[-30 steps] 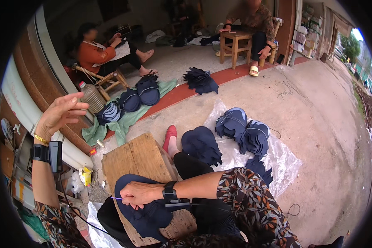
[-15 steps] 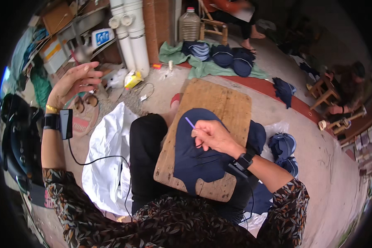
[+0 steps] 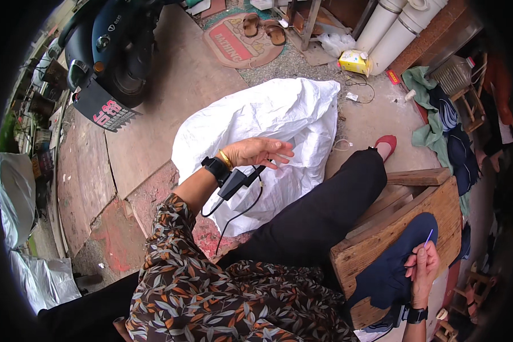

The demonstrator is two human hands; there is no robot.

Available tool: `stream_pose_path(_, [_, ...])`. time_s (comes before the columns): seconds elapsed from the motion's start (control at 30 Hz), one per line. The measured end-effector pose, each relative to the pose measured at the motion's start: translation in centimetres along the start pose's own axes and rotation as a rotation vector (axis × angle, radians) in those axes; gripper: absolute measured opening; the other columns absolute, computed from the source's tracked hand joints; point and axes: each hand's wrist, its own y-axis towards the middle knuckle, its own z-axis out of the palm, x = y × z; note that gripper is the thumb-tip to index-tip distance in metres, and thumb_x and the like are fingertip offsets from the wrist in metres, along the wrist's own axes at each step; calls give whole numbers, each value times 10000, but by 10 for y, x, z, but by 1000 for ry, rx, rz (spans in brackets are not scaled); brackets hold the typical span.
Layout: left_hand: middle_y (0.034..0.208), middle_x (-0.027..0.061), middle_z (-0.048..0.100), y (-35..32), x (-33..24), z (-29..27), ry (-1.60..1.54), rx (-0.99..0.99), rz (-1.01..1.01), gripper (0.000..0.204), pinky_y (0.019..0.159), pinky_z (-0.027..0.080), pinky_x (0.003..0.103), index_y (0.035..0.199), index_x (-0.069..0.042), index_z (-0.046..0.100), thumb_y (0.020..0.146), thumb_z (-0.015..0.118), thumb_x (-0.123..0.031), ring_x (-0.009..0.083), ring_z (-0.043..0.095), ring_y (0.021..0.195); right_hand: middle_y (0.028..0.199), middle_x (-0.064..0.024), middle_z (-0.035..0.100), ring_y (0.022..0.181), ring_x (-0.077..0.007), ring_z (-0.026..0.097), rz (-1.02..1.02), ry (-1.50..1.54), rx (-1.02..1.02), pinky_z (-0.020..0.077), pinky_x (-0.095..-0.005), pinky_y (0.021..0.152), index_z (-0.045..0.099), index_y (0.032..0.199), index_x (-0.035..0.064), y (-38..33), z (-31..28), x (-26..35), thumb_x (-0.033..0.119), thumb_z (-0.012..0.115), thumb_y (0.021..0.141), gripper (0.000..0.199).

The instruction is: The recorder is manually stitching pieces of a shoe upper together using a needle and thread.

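Observation:
My left hand reaches over a large white woven sack, fingers apart and nothing in them. A yellow bangle, a black wrist strap and a cabled black device sit at that wrist. My right hand is closed in a pinch on a thin purple stick, whose exact kind I cannot make out. Beneath this hand a dark navy piece of cloth lies flat on the tilted top of a wooden stool. Part of the cloth is hidden behind the hand and wrist.
A dark scooter stands at the far left. Brown sandals rest on a round mat. White pipes rise beyond a yellow package. Navy cloth pieces and another person's leg are at the right.
The view has swung left, bringing the scooter and the whole sack into sight. My left hand has come down from its raised place to over the sack. The right hand keeps the purple stick.

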Motion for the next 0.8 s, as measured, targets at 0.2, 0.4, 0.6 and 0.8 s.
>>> stream_pose_path(0.2, [1563,100,416,-6,44,-92,561,-499,-151,823,1113,471,470,1558,-62,347,952,601,-558,274,436,1412,613,-5,572,419,-29,441,125,-109,-13,277,-158,381,545,955,78,-2,-1,14,416,541,1062,355])
stream_pose_path(0.4, [1488,139,534,-124,28,-210,2064,-685,-287,604,1229,248,478,1485,-35,467,960,577,-312,313,411,1445,614,13,535,417,-19,403,131,-93,-40,268,-151,381,529,991,86,-4,-8,2,368,540,1070,292])
stream_pose_path(0.6, [1324,164,633,-106,49,-215,615,-871,-225,657,951,545,431,1411,21,511,943,667,-412,273,675,1069,598,21,514,397,-19,390,128,-181,-61,249,-151,365,517,990,93,-2,-18,-9,406,517,1072,323])
stream_pose_path(0.8, [1364,334,547,-10,117,-185,868,-1193,-526,945,1013,485,605,1321,127,536,750,789,-582,496,515,1303,566,23,499,373,-22,377,148,-183,-124,237,-159,345,511,975,87,-5,-19,-10,402,525,1067,329])
